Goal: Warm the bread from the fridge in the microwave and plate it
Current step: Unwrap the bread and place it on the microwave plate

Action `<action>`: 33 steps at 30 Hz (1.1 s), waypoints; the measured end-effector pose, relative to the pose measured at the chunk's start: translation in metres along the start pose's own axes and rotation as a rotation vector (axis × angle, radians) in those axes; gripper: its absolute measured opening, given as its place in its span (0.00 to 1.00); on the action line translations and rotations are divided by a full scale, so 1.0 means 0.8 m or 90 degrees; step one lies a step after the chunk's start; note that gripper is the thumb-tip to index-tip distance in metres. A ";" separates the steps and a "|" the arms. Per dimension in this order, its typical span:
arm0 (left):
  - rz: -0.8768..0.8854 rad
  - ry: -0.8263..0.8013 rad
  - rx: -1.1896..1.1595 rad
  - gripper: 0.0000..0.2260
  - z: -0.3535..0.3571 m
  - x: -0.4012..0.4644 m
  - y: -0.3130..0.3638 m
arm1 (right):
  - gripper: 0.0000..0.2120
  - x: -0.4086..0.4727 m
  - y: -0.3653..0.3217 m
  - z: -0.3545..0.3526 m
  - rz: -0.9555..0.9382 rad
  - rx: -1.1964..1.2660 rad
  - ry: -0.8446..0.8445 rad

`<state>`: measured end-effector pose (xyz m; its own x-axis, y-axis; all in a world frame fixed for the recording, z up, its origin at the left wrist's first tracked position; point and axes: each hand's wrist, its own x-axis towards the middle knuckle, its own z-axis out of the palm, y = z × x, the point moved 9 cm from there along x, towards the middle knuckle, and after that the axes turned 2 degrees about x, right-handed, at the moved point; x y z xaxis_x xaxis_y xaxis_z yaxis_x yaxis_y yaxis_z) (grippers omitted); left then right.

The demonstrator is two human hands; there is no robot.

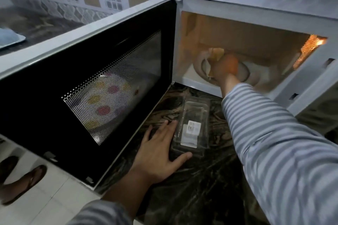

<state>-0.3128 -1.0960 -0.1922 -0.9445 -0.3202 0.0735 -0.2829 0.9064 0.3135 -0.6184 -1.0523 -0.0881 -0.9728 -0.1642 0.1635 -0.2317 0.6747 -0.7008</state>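
Observation:
The white microwave [270, 3] stands on the dark marbled counter with its door [87, 82] swung wide to the left and its inside lit. My right hand [224, 70] reaches into the cavity and grips a pale slice of bread [216, 54] just above the round plate [245, 71] on the turntable. My left hand [161, 153] lies flat on the counter, fingers spread, touching the left edge of a clear plastic container [193, 126] with a white label that sits in front of the microwave.
The open door juts out past the counter [201, 188] edge over the white tiled floor [54, 197], where a sandalled foot [22, 182] shows. A pale blue tray [11, 39] rests at far left on the counter. Patterned wall tiles run behind.

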 end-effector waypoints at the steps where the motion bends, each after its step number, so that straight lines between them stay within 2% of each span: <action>1: 0.000 -0.001 0.000 0.43 0.000 0.000 0.000 | 0.23 -0.003 0.000 -0.002 -0.006 -0.019 -0.009; 8: 0.006 -0.002 -0.021 0.41 -0.001 -0.001 0.003 | 0.14 -0.057 0.034 -0.059 0.061 -0.022 0.046; 14: -0.001 0.005 -0.049 0.44 -0.007 -0.004 0.004 | 0.18 -0.172 0.061 -0.101 0.012 -0.064 -0.038; 17: 0.021 0.104 -0.045 0.45 -0.026 -0.019 0.009 | 0.15 -0.242 0.071 -0.129 -0.037 -0.044 -0.053; 20: 0.042 0.187 -0.029 0.43 -0.038 -0.043 0.030 | 0.12 -0.305 0.082 -0.157 -0.109 -0.043 -0.023; 23: 0.136 0.265 -0.050 0.36 -0.045 -0.074 0.083 | 0.10 -0.354 0.096 -0.186 -0.184 -0.081 0.026; 25: 0.229 0.280 -0.072 0.30 -0.044 -0.091 0.128 | 0.09 -0.378 0.110 -0.203 -0.222 -0.108 0.042; 27: 0.306 0.213 -0.100 0.29 -0.030 -0.097 0.165 | 0.08 -0.394 0.126 -0.211 -0.241 -0.114 0.018; 29: 0.328 0.096 -0.135 0.35 -0.005 -0.096 0.191 | 0.08 -0.407 0.146 -0.211 -0.253 -0.131 -0.028; 31: 0.280 -0.014 -0.166 0.41 0.023 -0.091 0.199 | 0.07 -0.417 0.166 -0.203 -0.261 -0.154 -0.081; 33: 0.233 -0.061 -0.131 0.44 0.044 -0.087 0.200 | 0.07 -0.424 0.184 -0.194 -0.261 -0.165 -0.125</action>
<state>-0.2982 -0.9190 -0.1804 -0.9904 0.0484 0.1297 0.1040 0.8785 0.4663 -0.3236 -0.7855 -0.1393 -0.7884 -0.5674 0.2376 -0.6112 0.6785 -0.4075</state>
